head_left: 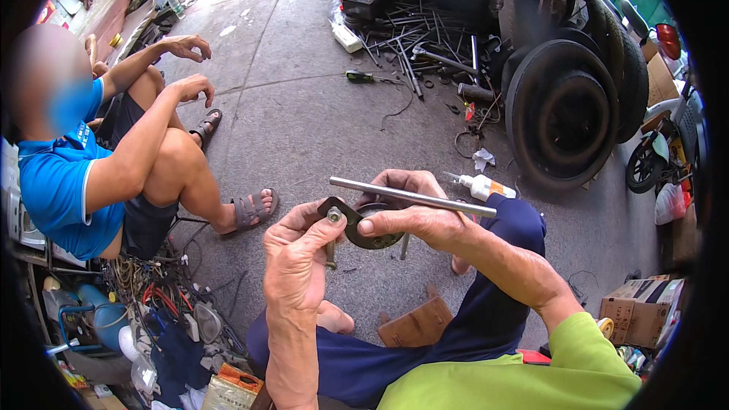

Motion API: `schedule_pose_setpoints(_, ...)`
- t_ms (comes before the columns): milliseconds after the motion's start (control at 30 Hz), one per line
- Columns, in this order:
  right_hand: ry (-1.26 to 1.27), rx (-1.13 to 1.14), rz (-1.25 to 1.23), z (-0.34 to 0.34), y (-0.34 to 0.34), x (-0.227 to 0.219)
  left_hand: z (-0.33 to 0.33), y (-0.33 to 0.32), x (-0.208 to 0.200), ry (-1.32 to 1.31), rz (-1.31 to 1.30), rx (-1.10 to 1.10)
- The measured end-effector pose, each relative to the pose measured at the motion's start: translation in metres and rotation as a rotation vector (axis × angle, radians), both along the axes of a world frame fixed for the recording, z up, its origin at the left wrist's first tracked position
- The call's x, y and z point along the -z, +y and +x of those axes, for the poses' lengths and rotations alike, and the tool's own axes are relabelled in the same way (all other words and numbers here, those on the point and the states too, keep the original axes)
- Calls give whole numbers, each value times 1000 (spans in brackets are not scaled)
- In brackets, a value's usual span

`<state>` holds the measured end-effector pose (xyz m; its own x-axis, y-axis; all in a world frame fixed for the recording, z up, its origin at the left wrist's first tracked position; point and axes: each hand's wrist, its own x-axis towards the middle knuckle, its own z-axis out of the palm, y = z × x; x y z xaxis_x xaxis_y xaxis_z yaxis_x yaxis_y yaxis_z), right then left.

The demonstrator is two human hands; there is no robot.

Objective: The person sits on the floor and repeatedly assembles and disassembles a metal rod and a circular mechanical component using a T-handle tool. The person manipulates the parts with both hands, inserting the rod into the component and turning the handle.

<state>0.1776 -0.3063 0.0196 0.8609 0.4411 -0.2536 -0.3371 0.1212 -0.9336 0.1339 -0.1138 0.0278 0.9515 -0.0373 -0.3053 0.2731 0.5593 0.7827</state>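
Note:
Both hands meet in front of my knees around a dark metal bracket with a round disc (375, 241). My left hand (295, 254) pinches its left end between thumb and fingers, beside a silver nut (334, 214); a bolt shank (331, 254) hangs below that end. My right hand (427, 220) grips the disc side, thumb laid over the disc. A straight silver metal rod (414, 196) lies across the top of my right hand, sloping down to the right. Whether the right fingers also clasp the rod is hidden. A thin pin (404, 247) shows below the disc.
At the left a seated person in a blue shirt (61, 190) faces the work. Metal rods and tools (425, 38) lie heaped ahead, beside a large black wheel (562, 115). Nearer are a white bottle (486, 187), a brown wooden piece (416, 323) and cluttered cables (144, 281).

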Motion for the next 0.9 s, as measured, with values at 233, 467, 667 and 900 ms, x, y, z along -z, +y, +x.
schedule_pose_setpoints(233, 33, -9, 43, -1, -4, -4, 3, -9, -12, -93, 54, -1)
schedule_pose_setpoints(467, 81, -6, -56, 7, -4, -3, 6, -21, 4, 36, -223, -31)
schedule_pose_setpoints(667, 50, -30, -64, 6, -9, 4, 2, -28, 8, 4, -145, -36)
schedule_pose_setpoints(900, -527, 247, -440, 6, 4, 11, 3, -26, -8, -374, 553, -447)
